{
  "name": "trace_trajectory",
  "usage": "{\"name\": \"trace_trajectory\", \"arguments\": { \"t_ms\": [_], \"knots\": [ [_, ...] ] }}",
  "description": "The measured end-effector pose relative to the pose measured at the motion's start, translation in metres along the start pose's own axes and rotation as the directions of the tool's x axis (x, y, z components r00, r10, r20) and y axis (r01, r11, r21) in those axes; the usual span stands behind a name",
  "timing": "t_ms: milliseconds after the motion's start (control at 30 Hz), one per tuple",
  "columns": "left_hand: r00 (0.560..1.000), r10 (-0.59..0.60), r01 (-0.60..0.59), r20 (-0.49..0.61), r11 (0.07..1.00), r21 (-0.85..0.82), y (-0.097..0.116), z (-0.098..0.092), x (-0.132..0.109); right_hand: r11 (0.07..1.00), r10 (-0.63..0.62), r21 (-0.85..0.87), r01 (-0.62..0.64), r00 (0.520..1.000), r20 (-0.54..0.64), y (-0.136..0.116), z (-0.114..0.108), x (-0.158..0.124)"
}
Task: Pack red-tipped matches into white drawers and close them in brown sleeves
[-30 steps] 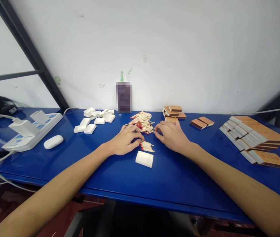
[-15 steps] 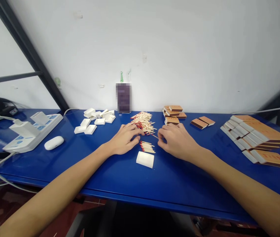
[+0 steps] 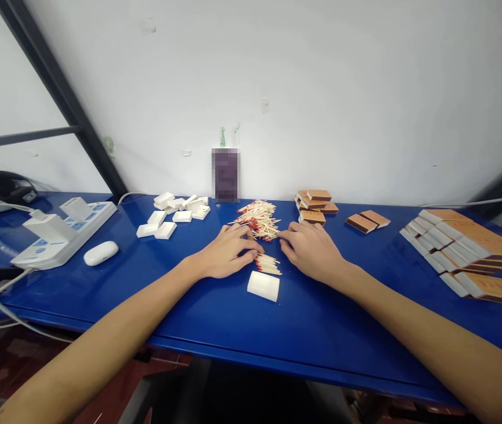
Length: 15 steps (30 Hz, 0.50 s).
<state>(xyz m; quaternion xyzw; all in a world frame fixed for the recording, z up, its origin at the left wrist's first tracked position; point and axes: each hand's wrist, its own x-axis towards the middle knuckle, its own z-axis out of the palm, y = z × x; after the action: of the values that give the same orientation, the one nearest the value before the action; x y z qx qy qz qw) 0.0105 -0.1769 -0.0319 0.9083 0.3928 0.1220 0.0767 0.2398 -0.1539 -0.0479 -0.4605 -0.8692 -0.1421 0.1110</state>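
A loose pile of red-headed matches (image 3: 257, 215) lies in the middle of the blue table. My left hand (image 3: 228, 250) rests at its left side, fingers spread, with the thumb by a small row of matches (image 3: 268, 264) nearer to me. At the pile's right edge is my right hand (image 3: 310, 246), its index fingertip at the wooden match ends and its thumb a little apart. Just in front of the row sits a white matchbox tray (image 3: 263, 286); its inside is not visible.
White matchbox trays (image 3: 165, 230) lie at the back left. Matchbox sleeves (image 3: 315, 218) are stacked behind my right hand, with two matchboxes (image 3: 368, 221) beside them and a larger stack (image 3: 467, 241) far right. A power strip (image 3: 63, 241) and white earphone case (image 3: 101, 253) stand left.
My right hand has moved slightly left and up to the pile's edge, its fingers less curled. My left thumb has come down closer to the small row. The view has shifted a little.
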Motion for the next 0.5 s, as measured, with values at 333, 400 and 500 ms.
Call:
{"name": "trace_trajectory", "arguments": {
  "t_ms": [333,400,500],
  "knots": [
    [0.996,-0.04,0.041,-0.076,0.999,0.007,-0.0037,0.0039,-0.0004,0.999,0.021,0.041,-0.02,1.0,-0.02,-0.0038,0.0013,0.0015],
    [0.995,-0.052,0.053,-0.083,0.999,0.011,-0.0048,0.0042,-0.0002,0.999,0.024,0.046,-0.023,0.999,-0.024,-0.0042,0.0014,0.0017],
    [0.995,-0.061,0.062,-0.084,0.998,0.017,-0.0066,0.0052,0.0001,0.999,0.019,0.048,-0.019,1.0,-0.012,-0.0045,0.0013,0.0021]
  ]
}}
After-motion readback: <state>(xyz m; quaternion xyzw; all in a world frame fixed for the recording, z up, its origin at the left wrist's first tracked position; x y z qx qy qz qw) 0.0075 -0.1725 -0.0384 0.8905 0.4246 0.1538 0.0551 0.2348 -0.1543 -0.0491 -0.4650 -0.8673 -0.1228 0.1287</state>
